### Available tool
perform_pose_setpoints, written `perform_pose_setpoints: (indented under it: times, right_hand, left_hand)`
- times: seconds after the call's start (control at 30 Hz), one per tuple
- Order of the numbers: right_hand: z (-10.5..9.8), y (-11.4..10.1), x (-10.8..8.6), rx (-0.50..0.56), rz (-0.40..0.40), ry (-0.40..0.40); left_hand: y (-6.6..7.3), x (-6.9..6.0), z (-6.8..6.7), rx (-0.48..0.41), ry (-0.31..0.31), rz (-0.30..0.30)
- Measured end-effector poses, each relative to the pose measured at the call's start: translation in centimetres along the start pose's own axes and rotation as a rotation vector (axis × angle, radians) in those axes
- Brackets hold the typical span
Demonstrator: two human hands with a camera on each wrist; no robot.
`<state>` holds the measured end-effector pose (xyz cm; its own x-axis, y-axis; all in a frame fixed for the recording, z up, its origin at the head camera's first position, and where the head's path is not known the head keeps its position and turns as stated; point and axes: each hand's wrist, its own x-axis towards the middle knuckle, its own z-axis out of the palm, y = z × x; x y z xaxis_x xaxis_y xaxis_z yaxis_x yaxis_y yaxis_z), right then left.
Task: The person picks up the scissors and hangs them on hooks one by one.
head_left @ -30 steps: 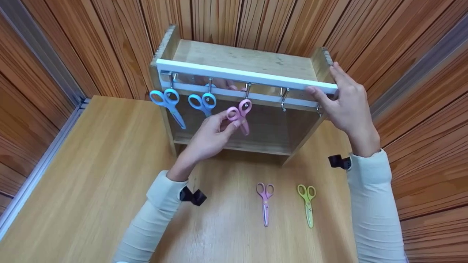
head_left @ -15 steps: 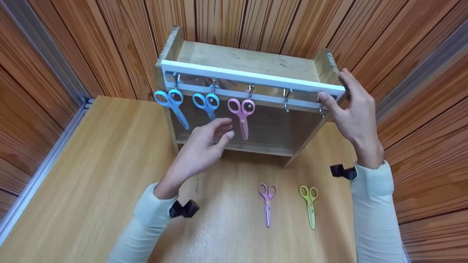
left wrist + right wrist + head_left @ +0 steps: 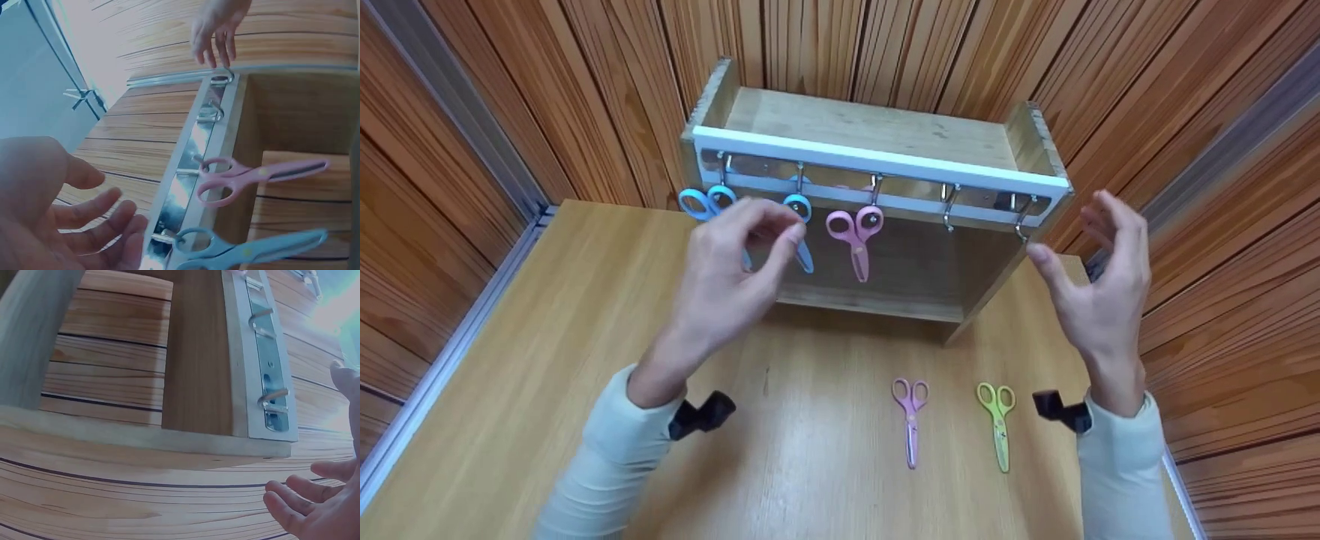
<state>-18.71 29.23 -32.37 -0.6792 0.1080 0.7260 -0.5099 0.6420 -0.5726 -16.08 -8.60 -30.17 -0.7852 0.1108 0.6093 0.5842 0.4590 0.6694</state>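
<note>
My left hand (image 3: 727, 285) hovers in front of the blue scissors, its fingers loosely bent and holding nothing. Pink scissors (image 3: 859, 238) hang by one finger loop from the middle hook of the white hook rail (image 3: 885, 160). To their left, two blue scissors (image 3: 805, 255) hang on the first two hooks, partly hidden by my left hand. Off the rail's right end, my right hand (image 3: 1099, 292) is held apart from the wood with fingers spread. On the table lie purple-pink scissors (image 3: 911, 424) and yellow-green scissors (image 3: 999, 427), handles toward the rack.
The rail is fixed along the front of a wooden rack (image 3: 870, 120) standing on the table (image 3: 810, 465). Two bare hooks (image 3: 949, 208) are at its right. Wood-panelled walls (image 3: 1245, 300) enclose the back and sides.
My left hand has let go of the pink scissors, now hanging freely, and moved left toward me. My right hand has released the rack's right end and moved slightly down.
</note>
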Motion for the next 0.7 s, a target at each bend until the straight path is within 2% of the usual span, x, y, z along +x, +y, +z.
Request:
perform_pose_setpoints:
  times: [0.17,0.37,0.57,0.7]
  right_hand:
    - [-0.1,0.5,-2.1,0.002,-0.011,-0.021]
    - [0.2,1.1,-4.7,-0.027,0.003,-0.057]
    - [1.6,1.9,-6.9,-0.018,0.019,-0.150]
    - [2.7,2.5,-8.7,-0.047,0.095,-0.252]
  left_hand:
    - [0.0,1.5,-0.8,0.035,0.040,0.081]
    - [0.4,3.8,-1.4,0.032,0.042,0.161]
    - [0.6,6.4,-1.9,0.065,0.035,0.147]
    - [-0.1,8.0,-2.2,0.158,0.002,0.107]
